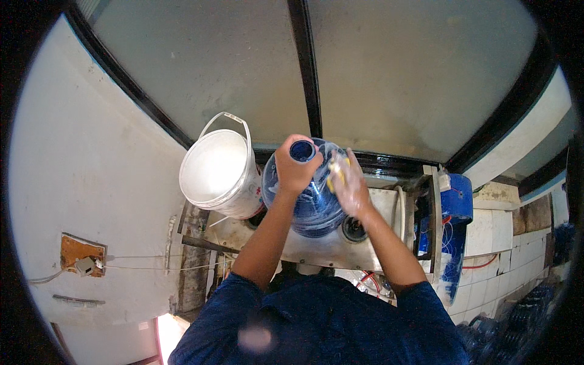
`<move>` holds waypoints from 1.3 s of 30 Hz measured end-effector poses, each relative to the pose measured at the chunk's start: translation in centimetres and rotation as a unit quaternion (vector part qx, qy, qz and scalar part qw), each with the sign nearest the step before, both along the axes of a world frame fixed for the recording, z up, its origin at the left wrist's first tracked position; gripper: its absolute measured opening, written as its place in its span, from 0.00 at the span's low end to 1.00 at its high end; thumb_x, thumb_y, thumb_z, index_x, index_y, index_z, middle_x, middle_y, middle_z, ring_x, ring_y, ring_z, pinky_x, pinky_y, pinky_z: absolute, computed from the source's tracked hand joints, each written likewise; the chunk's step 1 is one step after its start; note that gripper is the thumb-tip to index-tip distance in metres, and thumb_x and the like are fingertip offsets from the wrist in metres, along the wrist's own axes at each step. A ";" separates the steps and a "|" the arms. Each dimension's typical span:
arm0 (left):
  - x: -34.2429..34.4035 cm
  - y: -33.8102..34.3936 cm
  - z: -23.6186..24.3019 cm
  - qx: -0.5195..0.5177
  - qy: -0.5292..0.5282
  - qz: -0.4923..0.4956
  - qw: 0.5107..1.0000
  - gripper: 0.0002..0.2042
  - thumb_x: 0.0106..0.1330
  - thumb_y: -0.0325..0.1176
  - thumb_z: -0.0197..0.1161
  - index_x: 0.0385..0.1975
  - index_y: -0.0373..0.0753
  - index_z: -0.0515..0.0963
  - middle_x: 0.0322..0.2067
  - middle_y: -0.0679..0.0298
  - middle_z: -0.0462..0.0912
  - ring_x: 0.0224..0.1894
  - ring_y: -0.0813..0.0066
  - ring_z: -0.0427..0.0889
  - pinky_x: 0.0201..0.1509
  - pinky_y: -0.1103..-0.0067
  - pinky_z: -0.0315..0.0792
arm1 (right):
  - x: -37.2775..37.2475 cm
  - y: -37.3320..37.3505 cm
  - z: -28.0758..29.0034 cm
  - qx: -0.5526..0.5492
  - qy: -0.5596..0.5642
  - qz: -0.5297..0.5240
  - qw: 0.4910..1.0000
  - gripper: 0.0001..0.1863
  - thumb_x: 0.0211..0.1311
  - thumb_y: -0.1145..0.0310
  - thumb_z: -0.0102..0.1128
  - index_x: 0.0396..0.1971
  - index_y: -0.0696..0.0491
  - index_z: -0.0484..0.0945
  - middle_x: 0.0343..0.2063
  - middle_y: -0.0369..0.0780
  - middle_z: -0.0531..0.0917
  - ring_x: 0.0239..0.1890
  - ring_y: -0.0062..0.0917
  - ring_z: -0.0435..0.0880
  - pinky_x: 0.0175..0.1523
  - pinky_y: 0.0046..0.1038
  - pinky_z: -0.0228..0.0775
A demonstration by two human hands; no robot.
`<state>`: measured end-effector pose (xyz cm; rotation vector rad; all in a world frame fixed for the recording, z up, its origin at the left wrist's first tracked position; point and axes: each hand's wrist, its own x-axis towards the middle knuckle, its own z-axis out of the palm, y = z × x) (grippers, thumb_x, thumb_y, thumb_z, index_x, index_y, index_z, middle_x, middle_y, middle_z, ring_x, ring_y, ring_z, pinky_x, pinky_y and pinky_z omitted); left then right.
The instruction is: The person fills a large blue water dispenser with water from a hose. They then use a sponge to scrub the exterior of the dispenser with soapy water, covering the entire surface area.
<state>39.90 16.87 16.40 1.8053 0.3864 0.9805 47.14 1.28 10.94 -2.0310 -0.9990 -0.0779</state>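
Note:
A large blue translucent water jug (313, 207) stands upright on a wet metal stand (322, 246), its open neck facing up. My left hand (293, 167) grips the jug just below the neck. My right hand (348, 182), blurred, presses a yellow sponge (336, 171) against the jug's right shoulder.
A white plastic bucket (216, 170) with a wire handle sits to the left of the jug on the stand. A blue drum (455, 210) stands at the right beside white tiles. Frosted glass panes with a dark frame (307, 67) rise behind. Several blue jugs lie at the lower right.

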 end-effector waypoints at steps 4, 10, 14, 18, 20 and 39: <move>-1.1 2.5 1.1 -0.067 0.028 -0.316 0.946 0.14 0.48 0.26 0.75 0.34 0.37 0.80 0.32 0.66 0.85 0.37 0.78 0.84 0.46 0.79 0.77 | 6.4 3.9 -0.3 -0.073 0.156 0.001 0.985 0.27 0.69 0.60 0.55 0.65 0.55 0.72 0.59 0.59 0.76 0.62 0.56 0.75 0.69 0.46 0.66; -1.6 4.8 1.0 -0.006 0.017 -0.190 0.982 0.13 0.51 0.28 0.77 0.35 0.38 0.81 0.33 0.67 0.85 0.36 0.79 0.82 0.45 0.79 0.76 | 0.1 4.1 0.5 0.035 -0.093 0.126 0.987 0.24 0.73 0.62 0.51 0.63 0.58 0.72 0.61 0.56 0.76 0.65 0.54 0.73 0.72 0.47 0.61; -3.1 1.9 0.0 -0.056 0.034 0.121 0.990 0.12 0.52 0.28 0.75 0.35 0.37 0.81 0.32 0.65 0.85 0.34 0.78 0.83 0.44 0.80 0.77 | -3.6 0.2 -0.8 -0.042 -0.124 0.025 0.991 0.26 0.76 0.59 0.46 0.67 0.58 0.69 0.67 0.55 0.71 0.72 0.48 0.65 0.77 0.41 0.51; -2.9 2.7 0.2 0.036 -0.007 -0.157 0.987 0.12 0.51 0.24 0.75 0.33 0.37 0.79 0.31 0.65 0.86 0.36 0.79 0.84 0.47 0.78 0.77 | 1.8 2.0 -2.2 -0.070 -0.001 -0.066 0.995 0.21 0.76 0.62 0.46 0.60 0.57 0.75 0.64 0.58 0.72 0.65 0.56 0.71 0.72 0.45 0.61; -2.4 4.2 1.3 0.007 -0.011 -0.325 0.946 0.12 0.51 0.25 0.75 0.33 0.37 0.79 0.31 0.66 0.85 0.37 0.79 0.83 0.47 0.78 0.76 | 4.6 3.3 0.4 -0.109 0.055 0.020 0.992 0.20 0.75 0.64 0.46 0.57 0.59 0.76 0.58 0.58 0.77 0.62 0.53 0.75 0.68 0.45 0.65; -1.3 2.6 -0.7 -0.048 -0.026 -0.159 0.986 0.13 0.51 0.28 0.74 0.35 0.35 0.78 0.26 0.61 0.84 0.31 0.76 0.83 0.40 0.77 0.77 | -0.3 1.8 0.1 -0.011 0.182 -0.187 0.965 0.25 0.72 0.60 0.50 0.59 0.63 0.75 0.54 0.57 0.81 0.57 0.50 0.81 0.62 0.42 0.72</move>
